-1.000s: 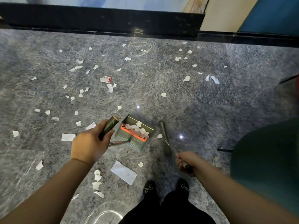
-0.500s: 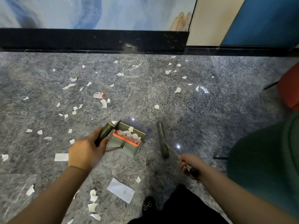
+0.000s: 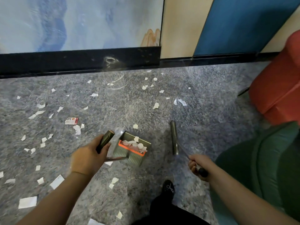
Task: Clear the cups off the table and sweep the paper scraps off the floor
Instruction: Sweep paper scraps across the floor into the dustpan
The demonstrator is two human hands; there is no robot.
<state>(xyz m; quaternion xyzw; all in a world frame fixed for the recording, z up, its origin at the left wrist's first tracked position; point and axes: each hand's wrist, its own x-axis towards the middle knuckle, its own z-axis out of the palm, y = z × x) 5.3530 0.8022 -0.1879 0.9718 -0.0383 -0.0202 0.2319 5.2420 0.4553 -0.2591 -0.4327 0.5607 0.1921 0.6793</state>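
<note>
Nearest the camera, at the bottom edge, a black shoe (image 3: 168,186) and dark trouser leg stand on a speckled grey-blue stone floor (image 3: 203,111), polished enough to show glints.

Left hand (image 3: 88,157): fingers curled round the dark cylindrical grip of a dustpan handle (image 3: 105,141), which tilts up and away from the palm. A thin metal rod runs from below the hand across to the dustpan (image 3: 132,148), a boxy olive-grey pan with ribbed floor and an orange comb strip across its mouth. It sits on the floor just right of the left hand. White paper scraps (image 3: 139,145), some round and some torn, lie heaped inside it against the comb.

Right hand (image 3: 197,164): fingers wrapped round the black end of a broom handle (image 3: 202,172); the shaft slants forward and down to a narrow dark broom head (image 3: 174,138) on the floor, right of the dustpan and apart from it.

Loose scraps cover the floor: larger rectangular white sheets (image 3: 27,202) near the left forearm, small torn bits (image 3: 114,180) between the arms, one round piece (image 3: 135,126) just beyond the dustpan, a red-and-white wrapper (image 3: 71,120) further left, more fragments (image 3: 155,106) scattered toward the wall.

Right side: a dark green upholstered seat (image 3: 266,168), then a red one (image 3: 276,88) beyond it.

Far edge: glossy black skirting (image 3: 73,60), above it a pale blue marbled panel (image 3: 73,21), a cream panel and a blue panel (image 3: 243,21).
</note>
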